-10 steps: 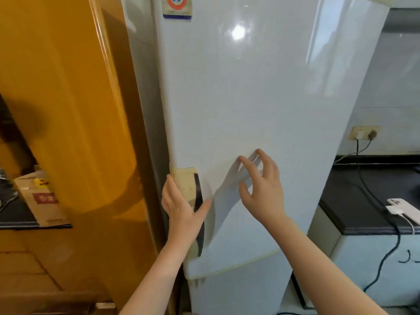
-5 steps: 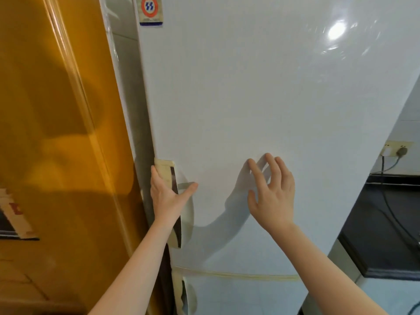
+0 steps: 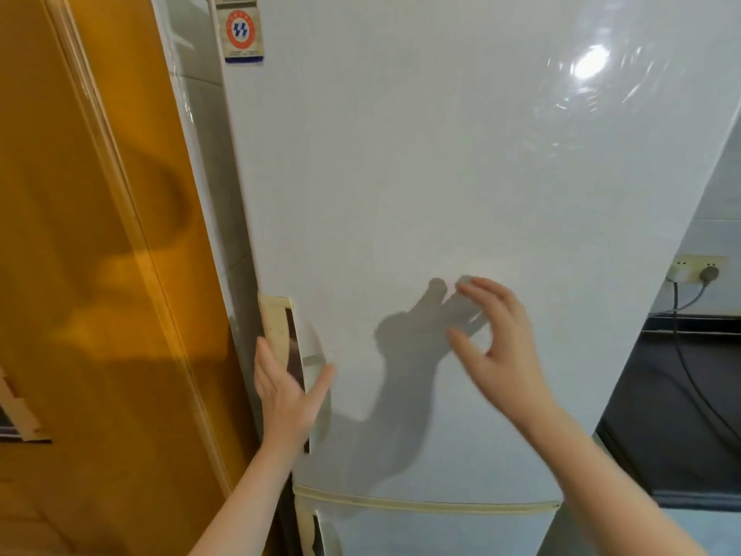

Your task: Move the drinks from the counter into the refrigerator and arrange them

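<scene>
Orange wood panel (image 3: 80, 234) left, dark counter (image 3: 681, 395) right; tall white refrigerator (image 3: 441, 174) between, doors closed.
Glossy smooth door; left hand (image 3: 286, 399) lies with fingers straight and together along the beige handle (image 3: 278, 327), thumb splayed; the blurred right hand (image 3: 501, 347) hovers with fingers loosely curved and apart.

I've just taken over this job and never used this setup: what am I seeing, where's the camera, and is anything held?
There is no machine: these are a person's bare hands, filmed by one camera worn on the head, looking forward and down. The white fridge door fills the view and looks closed. The left hand lies on the handle at the door's left edge, fingers straight. The right hand hovers before the door, blurred, fingers loosely bent, holding nothing. A dark counter with a cable is at the right. No drinks are in view.
</scene>
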Demonstrator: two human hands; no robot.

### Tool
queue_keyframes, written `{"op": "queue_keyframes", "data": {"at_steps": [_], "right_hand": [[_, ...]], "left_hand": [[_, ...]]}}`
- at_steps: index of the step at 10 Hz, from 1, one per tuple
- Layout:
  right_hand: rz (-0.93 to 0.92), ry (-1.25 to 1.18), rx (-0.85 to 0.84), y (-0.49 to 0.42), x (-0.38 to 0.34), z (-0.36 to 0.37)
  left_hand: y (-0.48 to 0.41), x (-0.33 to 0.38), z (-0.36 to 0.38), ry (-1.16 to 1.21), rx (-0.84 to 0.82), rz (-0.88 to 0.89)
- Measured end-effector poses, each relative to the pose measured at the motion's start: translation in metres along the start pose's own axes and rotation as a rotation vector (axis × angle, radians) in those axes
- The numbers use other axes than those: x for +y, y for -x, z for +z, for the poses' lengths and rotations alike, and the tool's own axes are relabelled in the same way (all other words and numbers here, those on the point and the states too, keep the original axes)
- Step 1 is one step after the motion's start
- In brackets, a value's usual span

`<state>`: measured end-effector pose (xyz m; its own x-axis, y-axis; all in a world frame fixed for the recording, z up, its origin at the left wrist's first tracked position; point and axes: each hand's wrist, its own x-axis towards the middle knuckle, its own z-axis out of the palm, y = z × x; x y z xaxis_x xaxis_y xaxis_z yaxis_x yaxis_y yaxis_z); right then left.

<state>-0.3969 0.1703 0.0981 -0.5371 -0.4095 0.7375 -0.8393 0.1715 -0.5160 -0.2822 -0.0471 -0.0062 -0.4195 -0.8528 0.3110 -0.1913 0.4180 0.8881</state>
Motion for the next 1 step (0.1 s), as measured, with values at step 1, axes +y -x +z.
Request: {"op": "queue_keyframes", "data": {"at_steps": [1], "right_hand": [[-0.006, -0.374, 0.098, -0.0204, -0.0233, -0.0795]], "left_hand": [[0.0804, -0.0461, 0.0013, -0.103, 0.003, -0.090]]}}
